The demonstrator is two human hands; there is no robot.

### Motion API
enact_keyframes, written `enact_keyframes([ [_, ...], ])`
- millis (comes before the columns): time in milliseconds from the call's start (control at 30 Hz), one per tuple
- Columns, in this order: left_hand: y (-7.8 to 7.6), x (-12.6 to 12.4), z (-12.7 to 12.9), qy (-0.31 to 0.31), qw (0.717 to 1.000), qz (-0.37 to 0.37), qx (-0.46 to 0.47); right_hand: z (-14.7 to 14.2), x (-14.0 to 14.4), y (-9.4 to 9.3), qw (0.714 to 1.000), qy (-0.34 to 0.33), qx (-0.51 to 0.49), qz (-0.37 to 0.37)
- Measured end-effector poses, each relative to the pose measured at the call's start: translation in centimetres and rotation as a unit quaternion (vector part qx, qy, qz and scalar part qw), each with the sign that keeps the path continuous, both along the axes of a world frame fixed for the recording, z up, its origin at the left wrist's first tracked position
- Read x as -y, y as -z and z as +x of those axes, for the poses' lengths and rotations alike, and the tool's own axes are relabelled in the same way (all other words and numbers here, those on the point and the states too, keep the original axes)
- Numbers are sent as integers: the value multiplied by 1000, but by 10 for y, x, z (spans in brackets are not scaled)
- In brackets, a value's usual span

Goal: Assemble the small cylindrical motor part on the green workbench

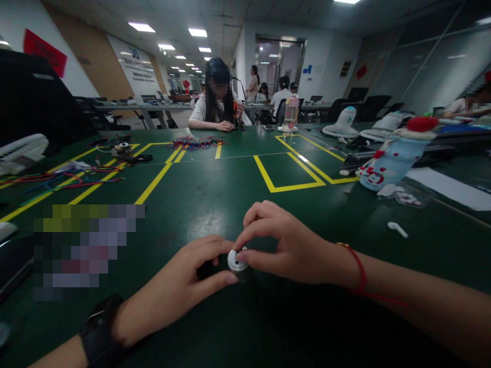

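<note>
- Left hand curled around a small black object, thumb underneath, fingers over the top; object mostly hidden, kind not clear.
- Right hand pinching a small round silver cap between thumb and fingertips, right at the end of the black object; cap seems to touch it, joint itself hidden.
- Both held low over the dark green table, near its front edge, between the two wrists.
- Risk: cap slipping from the pinch. Small, smooth, held by the rim only; likely to roll off across the slick tabletop.
- Risk: cap going on crooked. Cause would be fingers blocking sight of the joint, dim light on a dark object.
- Risk: black object twisting in the left grip if the right hand turns hard; hold looks light.
- Loose white earbud lying well to the right, near the right forearm; a sweep of that arm could knock it away.
- Red wrist cord close to the table, minor snag chance.
</note>
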State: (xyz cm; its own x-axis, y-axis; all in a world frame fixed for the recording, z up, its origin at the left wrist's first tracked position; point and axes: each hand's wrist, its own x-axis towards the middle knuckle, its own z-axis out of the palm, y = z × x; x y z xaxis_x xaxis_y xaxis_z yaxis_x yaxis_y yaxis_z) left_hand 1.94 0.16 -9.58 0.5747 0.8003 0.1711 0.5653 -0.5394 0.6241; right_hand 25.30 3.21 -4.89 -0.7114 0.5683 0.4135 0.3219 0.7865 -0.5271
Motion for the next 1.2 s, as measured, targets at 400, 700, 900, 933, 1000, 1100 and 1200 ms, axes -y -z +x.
enact_keyframes([
  [400,-18,8,3,13,999,-51,13,47,-57,21,926,275,-202,-164],
  [700,-25,10,3,14,999,-51,12,80,-97,38,885,358,-248,-166],
  [900,-28,11,1,20,998,-54,14,31,-42,14,953,207,-134,-178],
  [933,-27,11,-1,19,998,-52,13,21,-31,10,962,171,-113,-179],
  [1000,-23,10,-6,16,999,-41,10,3,-10,5,982,90,-77,-147],
  [1100,-19,11,-13,8,1000,-18,5,-17,12,-1,992,37,-55,-103],
  [1200,-19,15,-18,3,1000,-6,5,-25,18,-6,993,40,-73,-90],
])
